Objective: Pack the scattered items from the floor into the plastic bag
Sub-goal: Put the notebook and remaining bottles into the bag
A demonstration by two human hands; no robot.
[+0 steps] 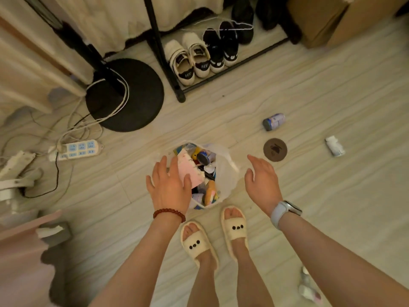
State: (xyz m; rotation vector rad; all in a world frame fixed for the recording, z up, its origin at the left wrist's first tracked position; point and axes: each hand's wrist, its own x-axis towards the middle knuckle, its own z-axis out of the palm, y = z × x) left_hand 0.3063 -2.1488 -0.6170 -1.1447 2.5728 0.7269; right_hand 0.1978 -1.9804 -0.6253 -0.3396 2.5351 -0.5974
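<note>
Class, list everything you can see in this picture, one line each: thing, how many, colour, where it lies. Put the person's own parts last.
plastic bag: 1, clear white, floor centre, full of mixed items
pink box: 1, pink, sticking out of the bag
small bottle: 1, blue-white, lying on floor right of the bag
round coaster: 1, brown, floor right of the bag
white container: 1, white, floor far right
power strip: 1, white and blue, floor left
fan base: 1, black, upper left
shoes: 2 pairs, one cream, one black, under the black rack
cardboard box: 1, brown, top right
slippers: 2, cream, on the feet
left hand: open, on the pink box
right hand: open, beside the bag, holding nothing
</note>
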